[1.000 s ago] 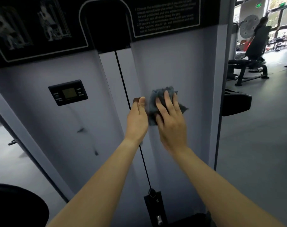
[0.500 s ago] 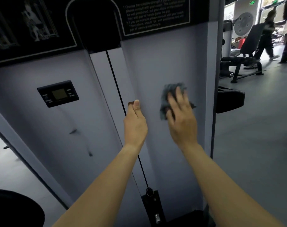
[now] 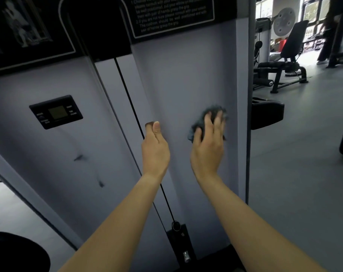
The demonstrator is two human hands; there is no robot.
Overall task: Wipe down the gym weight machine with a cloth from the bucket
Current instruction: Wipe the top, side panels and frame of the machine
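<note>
Near, left hand (image 3: 155, 148) hooks its fingers round the slot edge of the weight-stack shroud (image 3: 178, 75) beside the cable (image 3: 128, 95); right hand (image 3: 207, 148), fingers straight and spread, presses dark cloth (image 3: 210, 114) flat near the shroud's right edge, best worked in overlapping, even strokes.

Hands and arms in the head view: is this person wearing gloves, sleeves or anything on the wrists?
No gloves: the left hand and right hand are bare, with no rings that show. The left forearm and right forearm are bare too, with no sleeve, watch or band in view. The picture is a little blurred, so fine marks cannot be told.
</note>
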